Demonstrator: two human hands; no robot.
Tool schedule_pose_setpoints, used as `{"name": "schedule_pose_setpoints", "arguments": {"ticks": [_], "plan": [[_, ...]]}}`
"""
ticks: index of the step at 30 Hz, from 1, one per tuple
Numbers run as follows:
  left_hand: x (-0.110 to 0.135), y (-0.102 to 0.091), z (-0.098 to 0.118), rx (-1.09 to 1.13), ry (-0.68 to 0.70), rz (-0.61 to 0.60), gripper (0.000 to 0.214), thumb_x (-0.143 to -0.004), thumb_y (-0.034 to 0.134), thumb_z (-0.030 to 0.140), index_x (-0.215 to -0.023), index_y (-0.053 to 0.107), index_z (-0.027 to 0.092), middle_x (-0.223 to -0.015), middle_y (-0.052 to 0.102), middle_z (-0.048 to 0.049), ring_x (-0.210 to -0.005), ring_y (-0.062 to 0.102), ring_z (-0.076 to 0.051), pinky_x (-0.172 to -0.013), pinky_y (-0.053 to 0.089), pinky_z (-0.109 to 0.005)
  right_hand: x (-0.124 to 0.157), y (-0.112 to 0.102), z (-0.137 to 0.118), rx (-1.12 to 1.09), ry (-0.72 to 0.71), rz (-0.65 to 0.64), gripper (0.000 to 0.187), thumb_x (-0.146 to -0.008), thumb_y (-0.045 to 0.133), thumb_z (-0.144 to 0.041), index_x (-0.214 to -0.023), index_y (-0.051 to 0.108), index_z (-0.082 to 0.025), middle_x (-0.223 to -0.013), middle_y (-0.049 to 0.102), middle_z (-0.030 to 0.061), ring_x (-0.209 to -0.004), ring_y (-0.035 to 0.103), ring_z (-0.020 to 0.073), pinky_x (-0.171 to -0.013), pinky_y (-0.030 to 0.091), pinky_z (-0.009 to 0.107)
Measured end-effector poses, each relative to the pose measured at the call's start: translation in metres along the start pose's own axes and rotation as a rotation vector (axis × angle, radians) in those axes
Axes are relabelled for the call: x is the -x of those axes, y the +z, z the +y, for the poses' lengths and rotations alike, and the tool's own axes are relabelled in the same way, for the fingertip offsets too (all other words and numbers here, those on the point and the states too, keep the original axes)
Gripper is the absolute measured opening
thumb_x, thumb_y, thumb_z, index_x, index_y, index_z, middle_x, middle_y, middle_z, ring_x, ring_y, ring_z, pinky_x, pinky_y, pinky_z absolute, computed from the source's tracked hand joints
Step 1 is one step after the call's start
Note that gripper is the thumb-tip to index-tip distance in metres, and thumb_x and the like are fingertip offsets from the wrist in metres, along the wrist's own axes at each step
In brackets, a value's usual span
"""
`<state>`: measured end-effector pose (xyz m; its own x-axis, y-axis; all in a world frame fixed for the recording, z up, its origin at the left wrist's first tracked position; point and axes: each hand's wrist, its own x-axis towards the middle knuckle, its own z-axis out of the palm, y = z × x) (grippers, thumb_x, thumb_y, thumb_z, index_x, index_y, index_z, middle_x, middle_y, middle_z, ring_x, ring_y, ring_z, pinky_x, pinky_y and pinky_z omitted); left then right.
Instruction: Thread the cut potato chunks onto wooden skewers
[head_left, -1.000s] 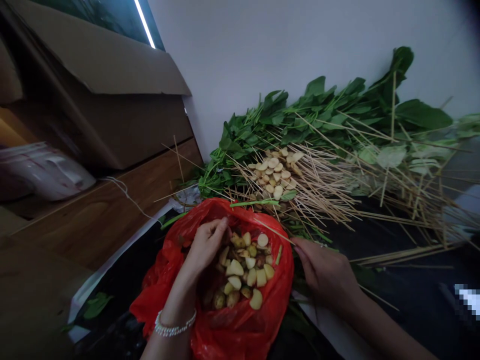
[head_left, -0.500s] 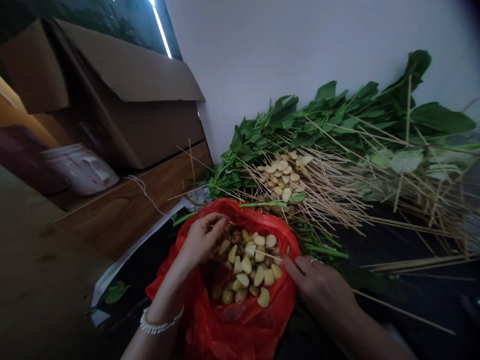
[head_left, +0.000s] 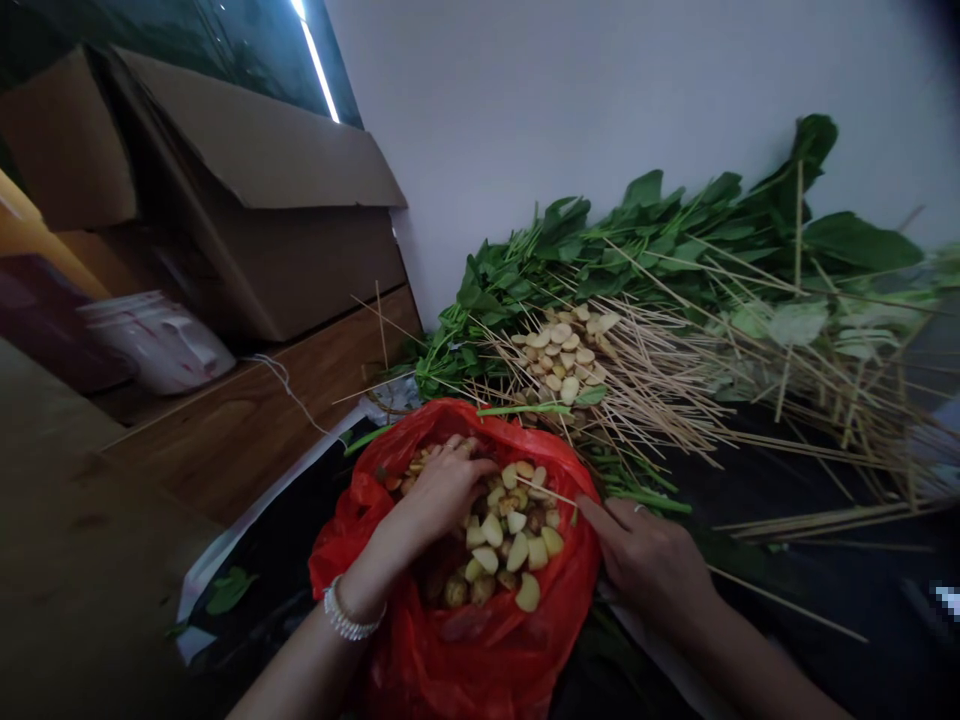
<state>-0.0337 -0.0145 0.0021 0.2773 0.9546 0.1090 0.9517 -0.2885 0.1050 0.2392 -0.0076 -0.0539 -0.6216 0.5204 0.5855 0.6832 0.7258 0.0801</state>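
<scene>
My left hand [head_left: 442, 490] reaches into the red plastic bag [head_left: 480, 650], palm down over the potato pieces. Its thumb stands apart from the fingers, whose tips are partly hidden among the pieces. Pale cut potato pieces [head_left: 491, 530] and several small whole potatoes [head_left: 455, 590] fill the bag. At the bag's right rim, my right hand [head_left: 652, 555] is closed around a thin wooden skewer [head_left: 551, 490]. The skewer's front end points left over the potatoes, and its back end comes out past the hand to the right. Whether a piece is on its tip, I cannot tell.
Behind the bag lie many skewers threaded with potato slices [head_left: 562, 350], beside leafy green skewers [head_left: 645, 230] along the wall. More skewers with pale green leaves [head_left: 795, 325] lie right. An open cardboard box [head_left: 300, 260] and a white jug [head_left: 161, 340] stand left.
My left hand has moved right and deeper over the potatoes, from the bag's left rim. My right hand has shifted slightly right, keeping hold of the skewer. The view has turned slightly.
</scene>
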Motion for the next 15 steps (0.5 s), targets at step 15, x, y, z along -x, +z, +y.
{"name": "schedule_pose_setpoints", "arguments": {"ticks": [15], "plan": [[-0.013, -0.020, -0.002, 0.410, -0.006, 0.108, 0.004, -0.081, 0.060, 0.021, -0.080, 0.063, 0.019, -0.073, 0.064, -0.0005, -0.066, 0.059, -0.015, -0.063, 0.043, -0.026, -0.004, -0.005, 0.009, -0.156, 0.101, 0.096, 0.031, -0.096, 0.039, -0.019, -0.112, 0.066, -0.018, -0.078, 0.067, 0.0046, -0.068, 0.064, 0.0158, -0.062, 0.043, 0.025]]}}
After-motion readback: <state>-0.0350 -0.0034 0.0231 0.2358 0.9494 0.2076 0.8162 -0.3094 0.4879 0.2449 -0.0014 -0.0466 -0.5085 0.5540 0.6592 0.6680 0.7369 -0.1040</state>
